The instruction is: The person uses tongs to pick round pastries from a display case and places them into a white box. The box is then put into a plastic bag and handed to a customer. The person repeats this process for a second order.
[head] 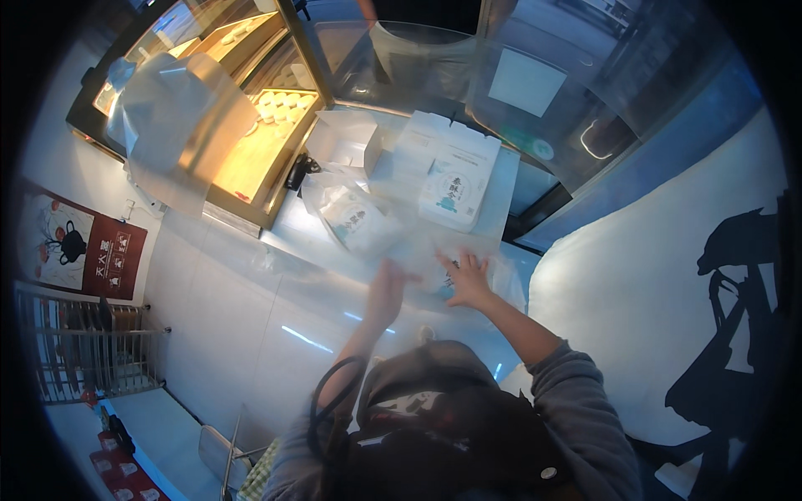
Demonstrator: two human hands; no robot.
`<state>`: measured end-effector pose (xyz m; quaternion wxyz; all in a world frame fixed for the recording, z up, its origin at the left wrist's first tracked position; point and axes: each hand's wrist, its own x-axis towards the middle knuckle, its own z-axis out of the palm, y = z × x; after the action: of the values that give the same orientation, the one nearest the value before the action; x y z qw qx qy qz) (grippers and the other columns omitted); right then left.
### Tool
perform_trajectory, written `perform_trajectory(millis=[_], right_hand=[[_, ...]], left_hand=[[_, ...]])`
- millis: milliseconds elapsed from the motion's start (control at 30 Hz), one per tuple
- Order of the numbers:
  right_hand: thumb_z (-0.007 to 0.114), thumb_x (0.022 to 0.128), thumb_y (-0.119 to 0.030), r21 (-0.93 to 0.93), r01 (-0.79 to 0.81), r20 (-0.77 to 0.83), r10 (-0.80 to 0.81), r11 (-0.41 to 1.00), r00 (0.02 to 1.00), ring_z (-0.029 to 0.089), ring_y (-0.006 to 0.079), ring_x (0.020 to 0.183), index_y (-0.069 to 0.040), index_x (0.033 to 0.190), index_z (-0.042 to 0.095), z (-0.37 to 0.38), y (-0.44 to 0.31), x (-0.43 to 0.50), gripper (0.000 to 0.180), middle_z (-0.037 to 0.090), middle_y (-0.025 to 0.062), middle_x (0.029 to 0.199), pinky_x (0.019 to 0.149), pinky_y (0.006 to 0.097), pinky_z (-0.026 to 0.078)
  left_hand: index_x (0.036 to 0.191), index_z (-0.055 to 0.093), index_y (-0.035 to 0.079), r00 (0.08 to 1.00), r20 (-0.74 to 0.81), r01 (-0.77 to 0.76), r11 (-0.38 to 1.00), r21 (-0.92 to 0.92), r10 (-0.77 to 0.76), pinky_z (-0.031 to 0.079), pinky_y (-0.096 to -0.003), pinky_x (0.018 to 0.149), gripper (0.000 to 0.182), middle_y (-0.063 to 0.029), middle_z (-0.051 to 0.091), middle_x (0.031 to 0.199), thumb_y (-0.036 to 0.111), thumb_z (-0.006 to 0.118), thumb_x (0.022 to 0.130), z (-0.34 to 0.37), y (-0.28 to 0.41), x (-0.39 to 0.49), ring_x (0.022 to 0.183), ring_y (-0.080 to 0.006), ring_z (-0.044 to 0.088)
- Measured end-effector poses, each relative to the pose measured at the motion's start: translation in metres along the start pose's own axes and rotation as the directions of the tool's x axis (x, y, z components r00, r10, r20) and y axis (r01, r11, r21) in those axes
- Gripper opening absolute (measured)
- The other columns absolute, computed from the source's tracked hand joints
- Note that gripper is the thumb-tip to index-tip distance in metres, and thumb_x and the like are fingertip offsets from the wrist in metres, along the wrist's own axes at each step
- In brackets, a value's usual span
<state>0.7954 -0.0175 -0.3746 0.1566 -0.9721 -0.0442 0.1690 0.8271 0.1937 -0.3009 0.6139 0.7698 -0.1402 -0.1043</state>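
My right hand (468, 280) lies with fingers spread on a white bag (443, 292) that bears printed writing, near the counter's front edge. At the bag's left side is my left hand (385, 291), blurred, its fingers drawn together; whether they pinch the bag's edge is not clear. Just beyond, another white printed bag (354, 216) rests on the white counter (291, 216). A stack of flat white printed cartons (463, 169) lies behind my right hand. Left of the stack sits an open white carton (344, 141), with a dark object (301, 170) beside it.
A lit display case (269, 206) at left holds trays of round pastries (285, 106). Clear plastic bags (166, 119) hang over its corner. A transparent screen (426, 69) borders the counter's far side, with a person (432, 15) beyond it. A metal rack (94, 344) stands lower left.
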Motion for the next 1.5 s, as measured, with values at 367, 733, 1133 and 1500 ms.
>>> perform_trajectory(millis=[367,733,1133,1500], right_hand=[[0.076,0.06,-0.021,-0.159,0.204,-0.344,-0.248,0.966,0.906,0.031,0.033,0.125,-0.014,0.134,0.041,-0.053,0.005,-0.028,0.082,0.03,0.0161,0.139,0.103,0.0503,0.025],[0.053,0.092,-0.023,0.94,0.128,-0.095,0.119,-0.317,0.988,0.06,0.0173,0.092,-0.001,0.106,0.059,-0.093,0.007,-0.057,0.026,0.064,0.01,0.098,0.087,0.0305,0.044],[0.054,0.09,-0.014,0.96,-0.002,0.064,0.212,-0.281,0.975,0.059,0.0193,0.082,-0.002,0.091,0.057,-0.087,-0.04,-0.032,0.012,0.055,0.0041,0.072,0.082,0.0327,0.045],[0.051,0.091,-0.017,0.966,-0.062,0.131,0.269,-0.249,0.954,0.06,0.0193,0.079,-0.004,0.091,0.056,-0.099,-0.06,-0.015,0.014,0.057,0.0046,0.073,0.082,0.0338,0.045]], left_hand=[[0.1,0.048,0.0,0.993,-0.121,-0.008,1.0,0.015,0.009,0.041,-0.0208,0.066,0.011,-0.0071,0.063,0.087,0.004,0.042,0.092,-0.016,0.011,0.026,0.073,-0.0073,0.054],[0.09,0.056,-0.001,0.983,-0.129,0.097,0.96,-0.261,-0.134,0.046,-0.0279,0.077,0.011,-0.0083,0.064,0.085,0.008,0.052,0.087,0.025,0.033,0.038,0.083,-0.0155,0.061],[0.114,0.051,-0.001,0.805,-0.469,-0.001,0.791,0.612,0.364,0.046,-0.0357,0.085,0.056,-0.0136,0.056,0.106,0.017,0.077,0.068,-0.125,0.052,0.048,0.098,-0.0284,0.057],[0.097,0.062,0.0,0.881,0.434,0.129,0.978,0.164,-0.189,0.045,-0.0285,0.082,0.021,-0.0097,0.066,0.098,0.012,0.047,0.087,-0.134,-0.02,0.155,0.095,-0.0182,0.059]])
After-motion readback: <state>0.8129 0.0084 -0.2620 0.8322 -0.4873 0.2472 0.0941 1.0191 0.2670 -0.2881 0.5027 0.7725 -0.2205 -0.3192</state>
